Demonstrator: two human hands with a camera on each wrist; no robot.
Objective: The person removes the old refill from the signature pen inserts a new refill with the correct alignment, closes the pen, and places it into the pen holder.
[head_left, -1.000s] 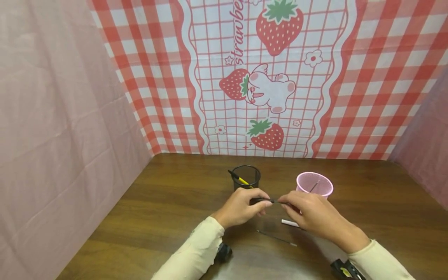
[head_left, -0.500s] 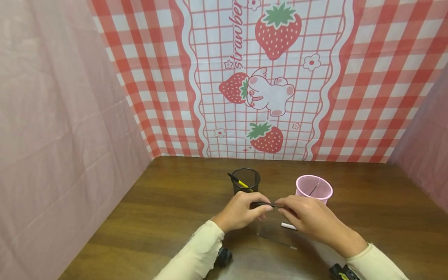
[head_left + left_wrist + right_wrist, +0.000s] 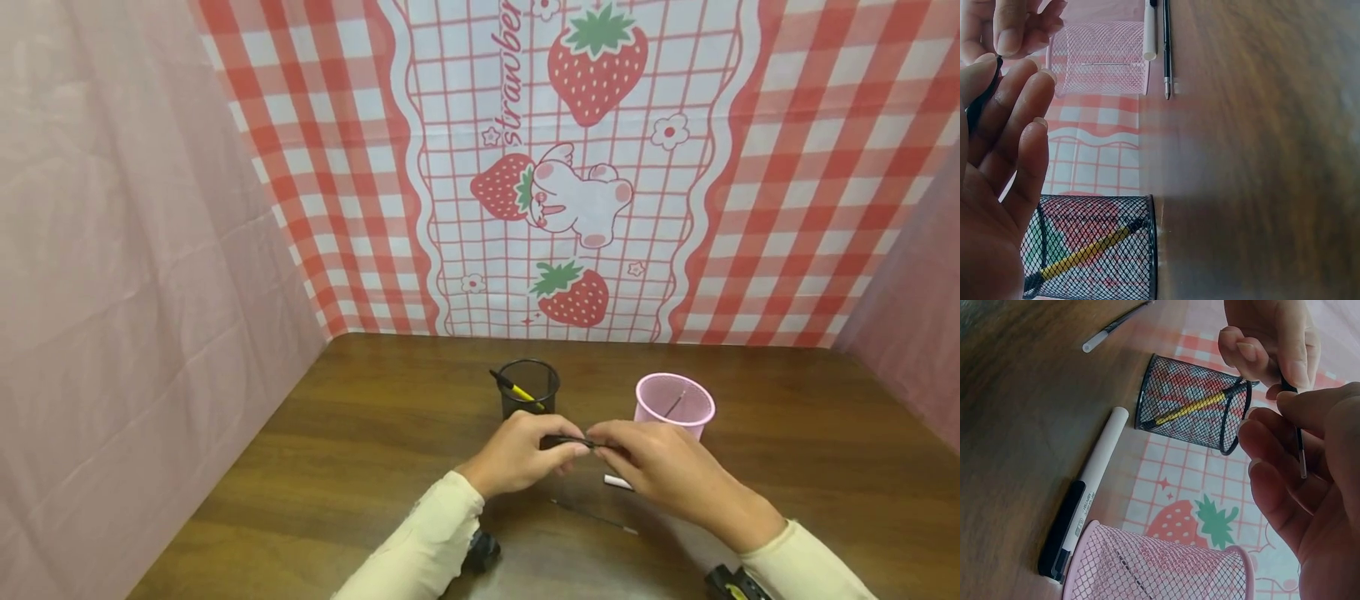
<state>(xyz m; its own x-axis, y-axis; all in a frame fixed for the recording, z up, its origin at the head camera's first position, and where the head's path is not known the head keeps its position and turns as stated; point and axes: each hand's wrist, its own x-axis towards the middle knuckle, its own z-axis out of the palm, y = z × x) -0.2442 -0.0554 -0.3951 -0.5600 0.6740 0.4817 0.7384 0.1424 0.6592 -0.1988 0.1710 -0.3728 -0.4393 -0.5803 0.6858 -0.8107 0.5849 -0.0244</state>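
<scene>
My left hand [image 3: 517, 454] pinches a slim black pen part [image 3: 984, 100] between thumb and fingers. Facing it, my right hand [image 3: 667, 462] pinches a thin pen refill [image 3: 1302, 456], whose clear end sticks out past the fingers in the right wrist view. The refill's other end lines up with the black part, and the fingertips of both hands meet around the join, hiding it. Below the hands, a second refill [image 3: 595, 517] lies on the table. Partly behind my right hand in the head view is a white pen barrel with a black clip [image 3: 1092, 469].
A black mesh cup [image 3: 528, 362] with a yellow-and-black pen [image 3: 519, 388] leaning in it stands beyond my left hand. Behind my right hand is a pink mesh cup [image 3: 678, 377] holding a thin dark stick. A checked strawberry cloth [image 3: 360, 208] hangs behind the wooden table [image 3: 337, 433].
The right fingertips have come in toward the left ones, narrowing the gap along the refill. Both hands keep their pinch. The things on the table stay put.
</scene>
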